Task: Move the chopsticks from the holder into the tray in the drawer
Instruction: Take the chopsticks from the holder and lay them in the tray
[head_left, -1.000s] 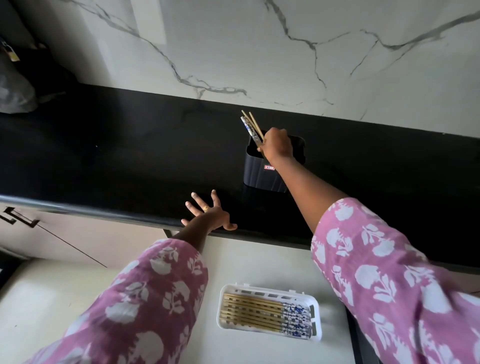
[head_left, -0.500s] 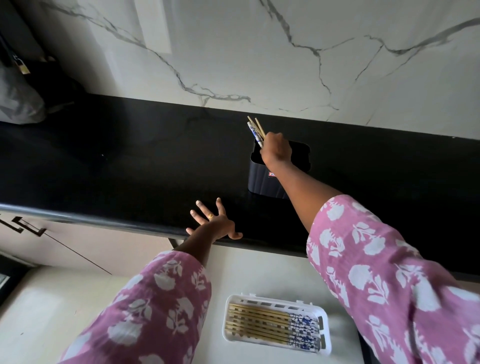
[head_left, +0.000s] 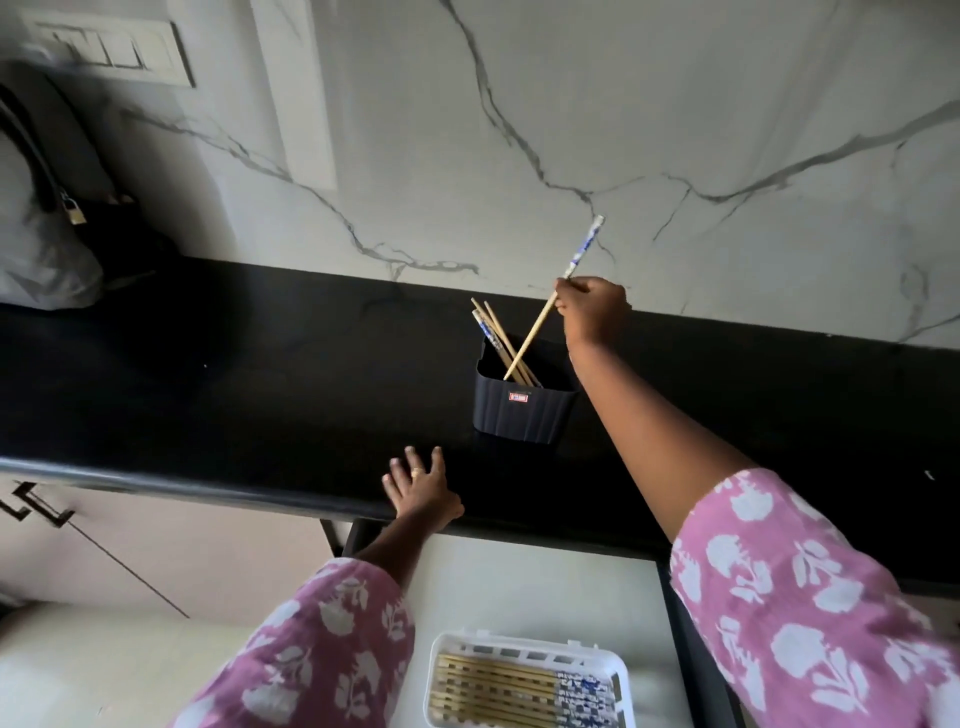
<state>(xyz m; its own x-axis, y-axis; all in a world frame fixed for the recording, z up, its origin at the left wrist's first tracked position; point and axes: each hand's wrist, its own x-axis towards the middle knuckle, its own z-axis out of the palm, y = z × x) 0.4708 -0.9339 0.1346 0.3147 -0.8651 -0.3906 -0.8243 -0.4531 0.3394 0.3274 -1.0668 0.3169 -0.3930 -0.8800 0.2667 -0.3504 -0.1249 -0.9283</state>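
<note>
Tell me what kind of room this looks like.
Most likely a home kitchen: a black stone countertop backed by a marble-look wall, a dark holder of chopsticks standing on it, and an open drawer below with a white tray holding more.

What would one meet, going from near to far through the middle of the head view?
White slotted plastic tray → left hand → dark ribbed plastic holder → right hand holding one blue-patterned wooden chopstick → white veined marble wall.
</note>
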